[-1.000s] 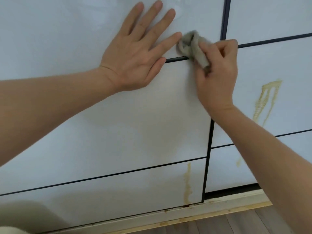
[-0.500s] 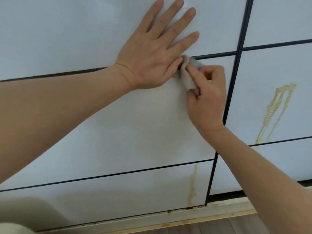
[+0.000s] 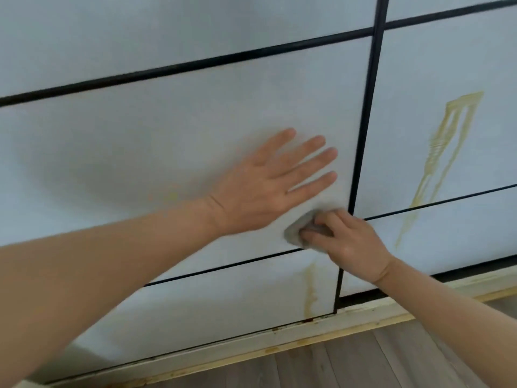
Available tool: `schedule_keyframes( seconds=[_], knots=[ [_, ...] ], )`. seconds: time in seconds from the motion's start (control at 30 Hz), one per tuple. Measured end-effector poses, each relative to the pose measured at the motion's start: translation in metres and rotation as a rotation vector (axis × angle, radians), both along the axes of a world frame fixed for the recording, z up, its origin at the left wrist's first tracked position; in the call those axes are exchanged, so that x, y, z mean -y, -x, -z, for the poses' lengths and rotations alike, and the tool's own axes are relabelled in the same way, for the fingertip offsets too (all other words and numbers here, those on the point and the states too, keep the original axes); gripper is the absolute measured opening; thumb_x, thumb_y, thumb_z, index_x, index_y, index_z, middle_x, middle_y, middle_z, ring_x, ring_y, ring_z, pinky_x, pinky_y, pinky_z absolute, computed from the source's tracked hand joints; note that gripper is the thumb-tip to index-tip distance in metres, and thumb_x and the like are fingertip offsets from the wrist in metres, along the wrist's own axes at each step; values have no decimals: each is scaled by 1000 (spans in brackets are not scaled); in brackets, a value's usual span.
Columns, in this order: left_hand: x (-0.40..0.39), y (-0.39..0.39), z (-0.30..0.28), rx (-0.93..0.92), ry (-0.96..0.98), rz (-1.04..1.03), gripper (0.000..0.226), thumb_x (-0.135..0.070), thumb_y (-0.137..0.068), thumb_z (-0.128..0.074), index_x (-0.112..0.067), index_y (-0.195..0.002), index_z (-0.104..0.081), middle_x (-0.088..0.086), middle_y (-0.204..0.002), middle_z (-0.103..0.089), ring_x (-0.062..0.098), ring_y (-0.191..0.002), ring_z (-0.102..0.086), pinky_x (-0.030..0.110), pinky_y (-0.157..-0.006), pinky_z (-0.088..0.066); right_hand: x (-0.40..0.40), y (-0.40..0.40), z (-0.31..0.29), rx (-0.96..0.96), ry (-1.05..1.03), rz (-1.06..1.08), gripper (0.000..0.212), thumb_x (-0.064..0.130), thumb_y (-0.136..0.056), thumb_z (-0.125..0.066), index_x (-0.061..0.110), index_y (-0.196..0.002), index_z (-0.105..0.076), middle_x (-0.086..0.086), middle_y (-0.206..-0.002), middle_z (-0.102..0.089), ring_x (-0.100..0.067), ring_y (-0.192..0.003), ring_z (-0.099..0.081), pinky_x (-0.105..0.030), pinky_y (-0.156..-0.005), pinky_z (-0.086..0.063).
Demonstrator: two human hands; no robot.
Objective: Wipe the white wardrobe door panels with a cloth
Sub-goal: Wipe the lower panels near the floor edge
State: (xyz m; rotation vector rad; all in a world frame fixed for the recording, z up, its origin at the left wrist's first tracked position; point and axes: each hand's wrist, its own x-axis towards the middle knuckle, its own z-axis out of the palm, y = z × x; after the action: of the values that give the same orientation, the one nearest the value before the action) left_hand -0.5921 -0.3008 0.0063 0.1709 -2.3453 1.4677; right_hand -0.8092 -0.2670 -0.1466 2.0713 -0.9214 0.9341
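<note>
The white wardrobe door (image 3: pixel 173 141) fills the view, split into panels by black strips. My left hand (image 3: pixel 268 186) lies flat on the middle panel with its fingers spread. Just below it my right hand (image 3: pixel 349 245) grips a small bunched grey cloth (image 3: pixel 296 233) and presses it against the lower right corner of that panel, near the vertical black strip (image 3: pixel 363 130). A yellow drip stain (image 3: pixel 309 289) runs down the panel beneath the cloth. A larger yellow streaked stain (image 3: pixel 444 147) marks the right-hand door.
A pale wooden base rail (image 3: pixel 251 343) runs under the doors, with brownish spots along it. Grey wood-look flooring (image 3: pixel 363 365) lies below at the bottom right. My left forearm crosses the lower left of the view.
Both hands have moved down the door from the upper black strip to the bottom of the middle panel. The cloth stays in my right hand, and the view has shifted downward.
</note>
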Motion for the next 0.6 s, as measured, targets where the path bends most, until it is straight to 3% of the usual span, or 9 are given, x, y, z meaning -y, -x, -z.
schedule_keyframes(
  seconds=[0.1, 0.17, 0.23, 0.3, 0.37, 0.47, 0.53, 0.6],
  knots=[
    [-1, 11, 70, 11, -124, -130, 51, -7, -104, -23, 1, -153, -34, 20, -159, -32, 37, -148, -30, 56, -120, -26, 5, 19, -29, 222, 149, 96, 38, 2, -102, -44, 12, -94, -80, -15, -95, -71, -31, -70, -57, -36, -58, -52],
    [5, 12, 95, -27, -120, -216, 54, -5, -103, -16, 2, -156, -25, 19, -163, -25, 37, -150, -24, 54, -123, -17, 6, 21, 5, 240, 112, 139, 35, -4, -95, -50, 19, -111, -72, -13, -104, -62, -30, -81, -55, -35, -60, -50],
    [12, 9, 113, -25, -78, -245, 56, -4, -101, -16, 0, -157, -22, 18, -164, -22, 37, -151, -22, 53, -124, -9, 2, 20, 74, 170, -24, 107, 36, 0, -88, -54, 22, -115, -64, -11, -108, -50, -28, -89, -51, -32, -56, -47],
    [18, 7, 123, -24, -55, -233, 56, -9, -102, -26, -7, -158, -25, 16, -163, -25, 38, -150, -25, 54, -123, -10, -2, 23, 149, 41, -182, 33, 31, -2, -85, -59, 20, -107, -67, -11, -109, -47, -29, -89, -55, -34, -58, -49],
    [24, 8, 125, -39, -30, -198, 55, -26, -105, -39, -15, -158, -28, 16, -162, -29, 39, -148, -29, 56, -122, -14, -8, 27, 205, -71, -344, 9, 38, -5, -70, -78, 18, -99, -70, -9, -107, -47, -29, -88, -58, -36, -61, -51],
    [29, 9, 129, -47, 19, -167, 62, -44, -103, -46, -21, -158, -30, 16, -160, -33, 40, -146, -34, 58, -120, -18, -19, 22, 245, -11, -572, 59, 47, 4, -49, -95, 16, -90, -76, -6, -107, -46, -25, -89, -51, -32, -52, -52],
    [30, 7, 131, -53, 25, -167, 62, -44, -103, -46, -21, -158, -30, 16, -160, -33, 41, -145, -35, 58, -119, -18, -23, 15, 247, 132, -631, 94, 43, 23, -58, -93, 15, -97, -78, -5, -110, -47, -24, -92, -52, -33, -51, -58],
    [29, 4, 131, -62, 36, -186, 62, -44, -103, -45, -21, -158, -29, 16, -160, -33, 41, -146, -34, 58, -120, -16, -23, 6, 228, 365, -552, 77, 31, 31, -81, -76, 8, -101, -77, -5, -112, -48, -27, -90, -58, -39, -57, -62]
  ],
)
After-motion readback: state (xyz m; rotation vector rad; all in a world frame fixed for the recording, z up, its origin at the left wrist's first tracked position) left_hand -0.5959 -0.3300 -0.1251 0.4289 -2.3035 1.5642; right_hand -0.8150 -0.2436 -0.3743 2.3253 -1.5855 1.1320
